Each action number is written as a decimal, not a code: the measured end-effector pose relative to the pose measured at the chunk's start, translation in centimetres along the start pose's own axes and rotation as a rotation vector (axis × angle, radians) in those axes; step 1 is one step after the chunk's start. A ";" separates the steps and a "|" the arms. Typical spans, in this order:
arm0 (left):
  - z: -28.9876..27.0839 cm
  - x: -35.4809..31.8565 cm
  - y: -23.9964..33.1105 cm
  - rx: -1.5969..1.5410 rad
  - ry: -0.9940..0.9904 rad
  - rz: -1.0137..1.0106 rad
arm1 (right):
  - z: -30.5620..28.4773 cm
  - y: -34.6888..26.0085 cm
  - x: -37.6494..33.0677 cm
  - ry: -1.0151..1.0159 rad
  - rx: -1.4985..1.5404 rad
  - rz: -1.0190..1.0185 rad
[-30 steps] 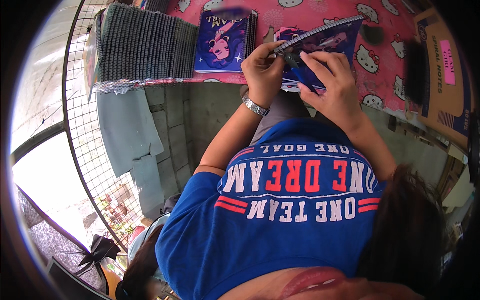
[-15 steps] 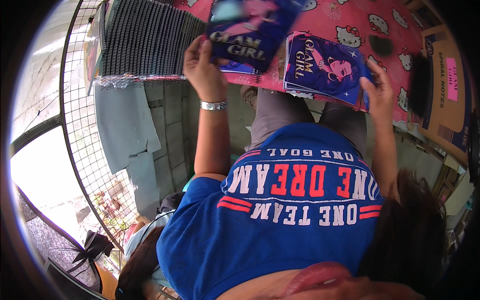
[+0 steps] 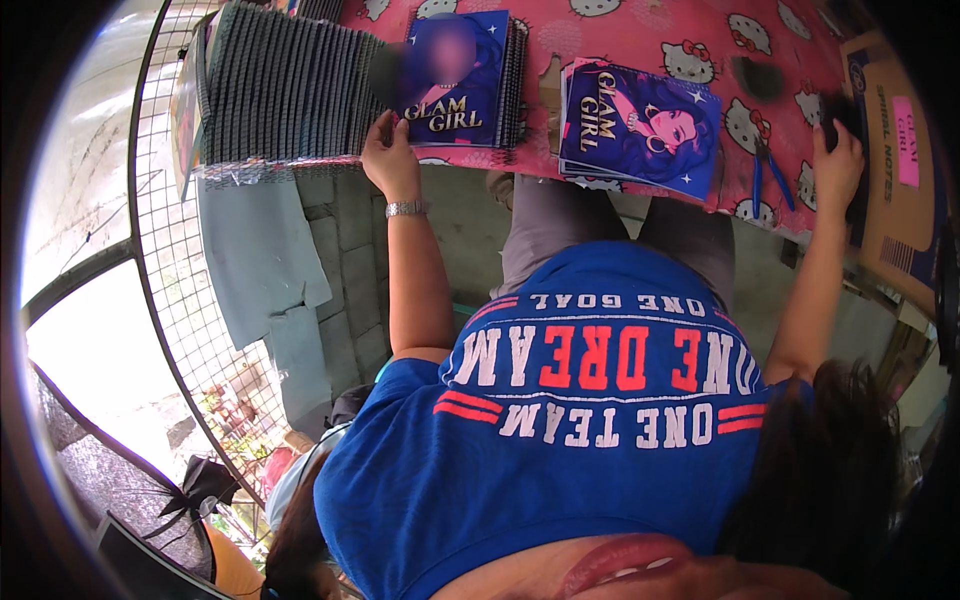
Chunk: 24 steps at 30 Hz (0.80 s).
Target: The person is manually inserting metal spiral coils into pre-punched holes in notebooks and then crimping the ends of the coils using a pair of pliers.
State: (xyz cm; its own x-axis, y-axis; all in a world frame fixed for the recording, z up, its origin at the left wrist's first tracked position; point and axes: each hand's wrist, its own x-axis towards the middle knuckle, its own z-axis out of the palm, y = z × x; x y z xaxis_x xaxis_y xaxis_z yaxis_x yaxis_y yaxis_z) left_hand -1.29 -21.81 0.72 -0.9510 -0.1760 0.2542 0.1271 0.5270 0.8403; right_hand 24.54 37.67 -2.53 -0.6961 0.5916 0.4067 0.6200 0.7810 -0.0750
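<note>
Left hand: fingers flat on the left notebook, capping a tall stack at the bench edge.
Right hand: on the bench edge; grip unclear.
Progress: second pile low, likely remaining.

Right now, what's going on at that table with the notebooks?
A person in a blue shirt works at a table with a pink cartoon-cat cloth. The left hand rests at the lower left corner of the top purple-covered notebook on the left stack, beside a long fanned row of spiral notebooks. A second stack of the same notebooks lies untouched in the middle. The right hand reaches to the table's right side, next to a cardboard box; blue-handled pliers lie nearby.
</note>
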 end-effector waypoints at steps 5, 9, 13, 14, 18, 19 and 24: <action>-0.4 0.0 -0.8 -0.042 -0.055 -0.015 | 3.3 2.5 1.7 -0.246 -0.178 0.025; -1.7 0.7 -0.9 0.004 -0.106 -0.003 | 2.9 3.4 3.1 -0.265 0.011 0.099; 0.3 0.4 5.0 0.689 0.029 0.401 | 2.1 5.6 4.0 -0.158 0.336 0.229; 2.6 0.3 6.8 0.416 -0.064 0.439 | 2.8 5.8 4.7 -0.188 0.271 0.181; 12.0 -3.7 15.5 0.106 -0.528 0.922 | 1.8 -0.1 4.3 -0.483 -0.077 0.162; 14.3 -4.6 16.3 0.026 -0.713 0.834 | 1.7 0.3 4.4 -0.489 -0.064 0.191; 21.8 -9.2 15.8 0.215 -0.989 0.878 | 0.7 2.1 4.1 -0.409 0.035 0.260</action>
State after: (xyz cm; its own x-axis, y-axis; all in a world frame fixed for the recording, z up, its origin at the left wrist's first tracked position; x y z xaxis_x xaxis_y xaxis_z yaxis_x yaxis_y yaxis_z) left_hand 3.28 6.26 1.19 -0.3925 0.9090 0.1400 0.8373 0.2902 0.4634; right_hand 22.76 41.86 -1.71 -0.6090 0.7929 -0.0200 0.7847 0.5987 -0.1605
